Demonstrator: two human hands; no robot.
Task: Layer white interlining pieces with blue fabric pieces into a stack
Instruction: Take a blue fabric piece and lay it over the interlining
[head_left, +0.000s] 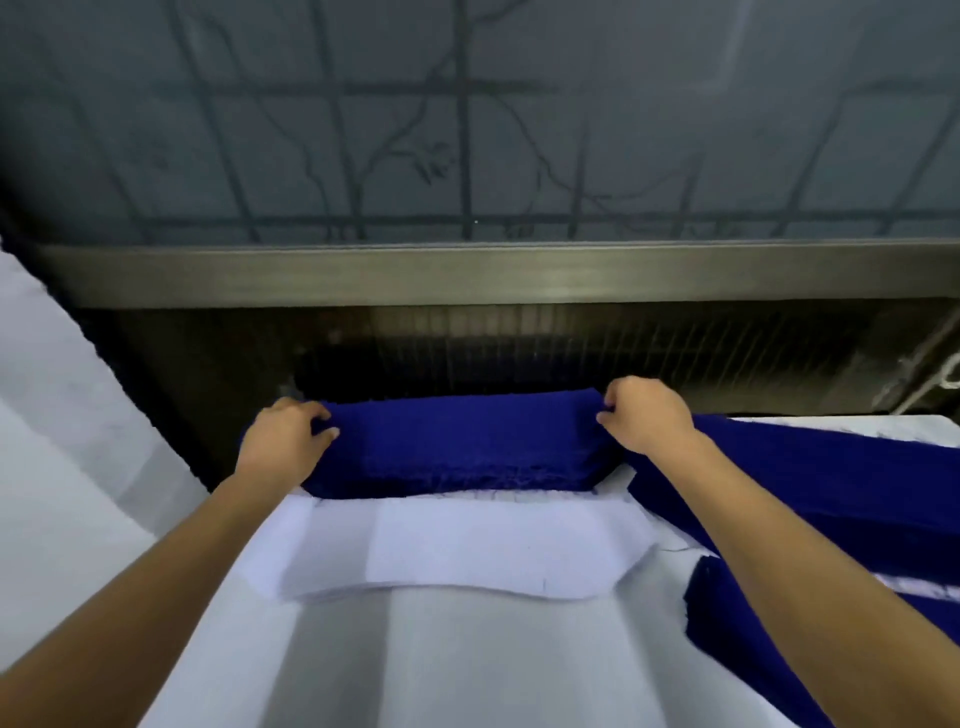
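At the two far corners of the blue fabric piece (467, 447), that's where it's all happening. The left grip (288, 436) pinches one corner between thumb and curled fingers, the right grip (644, 415) pinches the other, and the cloth spans the gap between them.

Just nearer the person than the grips, the piece's frayed edge meets the far edge of the white interlining piece (457, 551), which lies flat on the tabletop (441, 670). Whether the two are touching, I cannot tell. So the blue sits mostly beyond the white, not yet squarely over it.

Now the dangers. If one grip draws back faster than the other, the piece likely lands skewed and the edges won't match. The cloth looks limp, so its near edge could roll under itself as it comes down. Those loose threads may snag the interlining and drag it out of line.

Out to the side of the right grip, more blue fabric (810, 483) lies spread under the forearm, with another blue piece (727, 618) closer to the person. A sweep of that arm could pull either one across the stack.

Just beyond the grips the tabletop ends at a dark gap below a metal rail (467, 273). Should a corner slip free there, the piece may well slide off the far side.
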